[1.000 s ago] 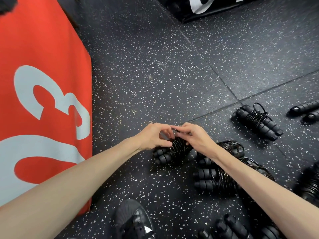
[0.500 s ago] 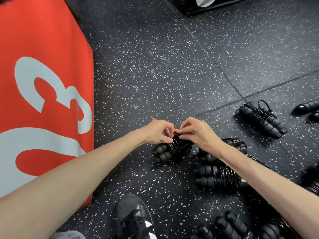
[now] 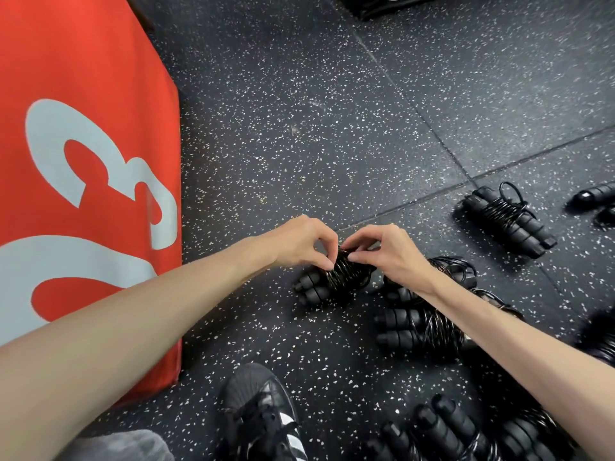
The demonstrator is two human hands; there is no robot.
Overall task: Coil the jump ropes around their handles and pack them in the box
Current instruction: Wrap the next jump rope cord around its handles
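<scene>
Your left hand [image 3: 299, 242] pinched the cord wraps of the coiled jump rope [image 3: 332, 279] on the speckled floor [image 3: 316, 128]; your right hand [image 3: 382, 251] pinched the same coil from the other side. Other wound ropes [image 3: 422, 324] lay just right; red block [image 3: 83, 161] stood left.

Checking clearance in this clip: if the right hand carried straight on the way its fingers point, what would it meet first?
Almost at once the left hand: the right hand points leftward over the jump rope bundle, fingertips nearly touching.

Both forearms extended forward, left hand [image 3: 301, 242] and right hand [image 3: 387, 252] fingertips curled, pinching, nearly touching
</scene>
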